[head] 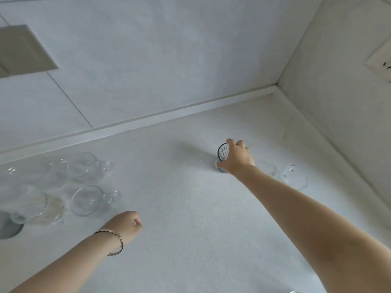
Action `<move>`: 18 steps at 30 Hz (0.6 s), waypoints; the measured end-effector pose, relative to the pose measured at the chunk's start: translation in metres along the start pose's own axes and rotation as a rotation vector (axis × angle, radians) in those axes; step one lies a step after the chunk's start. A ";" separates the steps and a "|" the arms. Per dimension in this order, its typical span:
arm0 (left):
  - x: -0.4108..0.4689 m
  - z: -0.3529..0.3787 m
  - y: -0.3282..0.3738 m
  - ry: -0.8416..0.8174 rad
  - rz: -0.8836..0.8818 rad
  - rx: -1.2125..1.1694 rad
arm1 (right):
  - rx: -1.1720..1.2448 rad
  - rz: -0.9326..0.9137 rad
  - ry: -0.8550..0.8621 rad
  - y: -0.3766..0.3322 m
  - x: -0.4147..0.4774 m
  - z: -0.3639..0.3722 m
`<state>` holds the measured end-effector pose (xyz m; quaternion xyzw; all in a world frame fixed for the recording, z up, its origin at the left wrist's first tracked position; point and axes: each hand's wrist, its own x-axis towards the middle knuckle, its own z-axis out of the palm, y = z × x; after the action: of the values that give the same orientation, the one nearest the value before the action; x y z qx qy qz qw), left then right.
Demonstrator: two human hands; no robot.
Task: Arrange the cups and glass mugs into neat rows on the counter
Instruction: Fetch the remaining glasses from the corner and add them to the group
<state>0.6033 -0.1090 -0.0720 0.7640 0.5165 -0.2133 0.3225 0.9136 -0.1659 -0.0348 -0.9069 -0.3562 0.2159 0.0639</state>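
My right hand (pixel 238 158) is closed around a small ribbed glass cup with a dark rim (pixel 222 153), which stands on the white counter (pixel 179 208) at centre right. Another clear glass mug (pixel 294 177) stands to the right of that hand, apart from it. On the left, two clear glass mugs with handles (pixel 84 166) (pixel 88 200) stand one behind the other, with more clear glasses (pixel 31 206) further left. My left hand (pixel 127 225), fingers curled and holding nothing, hovers just right of the near mug. A bracelet is on that wrist.
A tiled wall runs behind the counter and meets a side wall at the right corner (pixel 277 85). A wall socket (pixel 380 60) sits on the side wall. A grey round object (pixel 8 227) lies at the left edge.
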 end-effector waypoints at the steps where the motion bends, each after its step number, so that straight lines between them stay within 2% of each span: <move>1: -0.004 -0.001 -0.008 0.006 -0.015 -0.016 | -0.017 -0.033 -0.015 -0.006 -0.009 0.000; 5: -0.024 -0.004 -0.047 0.016 -0.081 -0.094 | -0.080 -0.251 -0.074 -0.045 -0.058 0.004; 11: -0.068 -0.006 -0.128 0.074 -0.197 -0.213 | -0.175 -0.548 -0.267 -0.141 -0.147 0.037; 18: -0.135 0.000 -0.270 0.149 -0.344 -0.360 | -0.225 -0.762 -0.380 -0.265 -0.243 0.108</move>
<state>0.3023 -0.1272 -0.0572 0.6086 0.6909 -0.1128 0.3734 0.5438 -0.1381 0.0232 -0.6562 -0.6921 0.2996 -0.0266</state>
